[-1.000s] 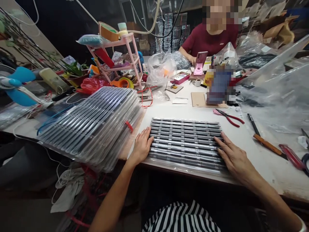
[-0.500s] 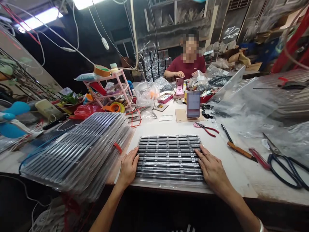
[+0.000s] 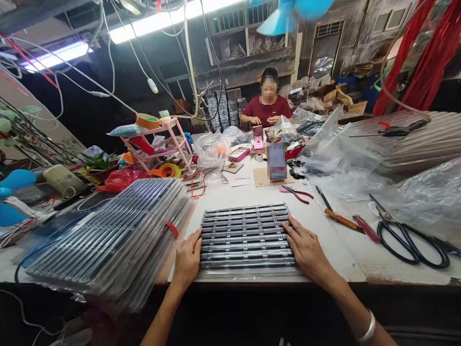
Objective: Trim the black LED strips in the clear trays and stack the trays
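Observation:
A clear-wrapped tray of dark, ribbed strips in rows lies flat near the table's front edge. At its left side rests my left hand, with fingertips against the edge. My right hand touches the opposite side, its fingers spread and partly over the strip ends. Neither hand is wrapped round anything. To the left of my left hand stands a tall, slanting stack of similar wrapped trays, with a red tag on its side.
Red-handled pliers, a knife with an orange handle and large scissors lie to the right. A phone stands upright behind the tray. Across the table sits a person in a dark red shirt.
The view has shifted, so most things appear further left and slightly lower. Both hands remain at the sides of the tray.

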`<state>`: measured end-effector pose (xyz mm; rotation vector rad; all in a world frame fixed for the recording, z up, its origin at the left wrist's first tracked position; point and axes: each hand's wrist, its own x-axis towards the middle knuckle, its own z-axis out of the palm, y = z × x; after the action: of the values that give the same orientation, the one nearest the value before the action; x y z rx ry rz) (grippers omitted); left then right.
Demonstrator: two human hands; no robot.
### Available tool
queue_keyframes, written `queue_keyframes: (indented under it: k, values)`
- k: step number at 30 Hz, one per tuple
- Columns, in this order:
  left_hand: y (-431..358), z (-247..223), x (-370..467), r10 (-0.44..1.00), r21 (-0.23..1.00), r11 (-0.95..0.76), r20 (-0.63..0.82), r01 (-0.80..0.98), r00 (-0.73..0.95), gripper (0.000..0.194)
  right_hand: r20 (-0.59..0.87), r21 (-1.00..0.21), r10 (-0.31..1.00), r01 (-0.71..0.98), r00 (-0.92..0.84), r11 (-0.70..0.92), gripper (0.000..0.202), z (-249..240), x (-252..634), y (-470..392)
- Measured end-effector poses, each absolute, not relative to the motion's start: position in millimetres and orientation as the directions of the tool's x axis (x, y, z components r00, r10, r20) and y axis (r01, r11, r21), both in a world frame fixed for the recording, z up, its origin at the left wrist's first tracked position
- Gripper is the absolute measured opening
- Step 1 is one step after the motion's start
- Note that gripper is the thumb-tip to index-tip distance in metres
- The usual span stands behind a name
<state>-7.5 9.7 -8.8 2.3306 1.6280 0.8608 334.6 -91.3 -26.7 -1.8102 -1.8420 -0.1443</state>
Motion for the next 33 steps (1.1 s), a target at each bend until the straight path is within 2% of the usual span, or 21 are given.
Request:
queue_keyframes:
  k: [3,6,9,13,16,20,24,26,29,31,33]
  values:
    - [-7,-2,-15,0.914,0.451,-0.389,0.298,0.804,0.275,0.048,0.42,-0.33,0.907,0.935,0.024,0.128,0.044,-25,348,-93]
    - [-40,4,-30,0.9,0.404,-0.436,0.18,0.804,0.397,0.046,0.364,-0.398,0.93,0.896,-0.043,0.197,0.044,-23,368,-93]
    - [-74,2,-43,0.849,0.295,-0.526,0.133,0.798,0.511,0.061,0.313,-0.417,0.948,0.887,-0.063,0.197,0.045,-20,379,-93]
    - [-86,-16,-50,0.805,0.13,-0.577,0.259,0.806,0.534,0.073,0.316,-0.322,0.948,0.938,-0.024,0.131,0.045,-17,375,-113]
    - [-75,-29,-55,0.744,0.094,-0.61,0.409,0.787,0.528,0.069,0.314,-0.279,0.942,0.937,-0.121,0.213,0.049,-15,375,-146]
    - [-62,-37,-62,0.715,0.107,-0.624,0.477,0.774,0.511,0.055,0.266,-0.213,0.909,0.9,-0.32,0.38,0.068,-15,382,-184]
    - [-63,-31,-65,0.718,0.14,-0.639,0.462,0.756,0.521,0.047,0.327,-0.04,0.876,0.921,-0.355,0.388,0.065,-21,381,-186]
    - [-62,-20,-64,0.734,0.201,-0.635,0.458,0.746,0.502,0.042,0.408,-0.016,0.828,0.904,-0.383,0.427,0.061,-20,384,-177]
    - [-50,6,-59,0.769,0.327,-0.597,0.493,0.732,0.407,0.038,0.522,-0.067,0.73,0.832,-0.441,0.55,0.052,-2,395,-156]
    - [-34,26,-52,0.785,0.376,-0.547,0.54,0.748,0.303,0.041,0.627,-0.152,0.709,0.842,-0.323,0.518,0.039,18,400,-139]
    - [-16,44,-40,0.78,0.39,-0.494,0.594,0.777,0.197,0.044,0.705,-0.256,0.701,0.883,-0.108,0.394,0.032,38,398,-121]
